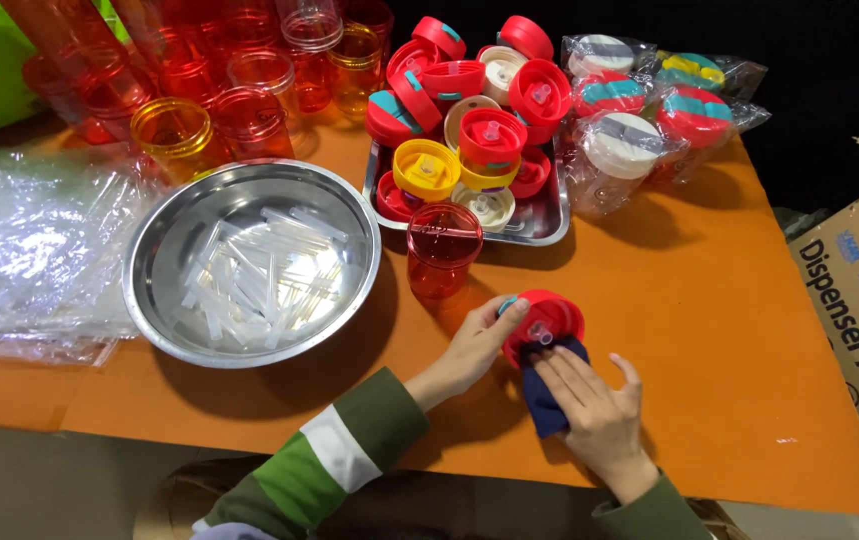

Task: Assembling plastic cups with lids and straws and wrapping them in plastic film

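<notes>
My left hand (471, 348) grips a round red bottle lid (546, 318) with a small spout, tilted above the orange table (709, 330). My right hand (594, 405) presses a dark blue cloth (541, 400) against the lid's lower edge. Just behind the lid, a red transparent cup (442, 249) stands upright on the table, untouched by either hand.
A round steel bowl (159, 240) of clear plastic straws sits at the left. A steel tray (547, 222) piled with red, yellow and cream lids stands behind. Several red and amber cups (249, 80), bagged lidded cups (619, 150), clear plastic sheets (29, 250) and a cardboard box (854, 310) surround them.
</notes>
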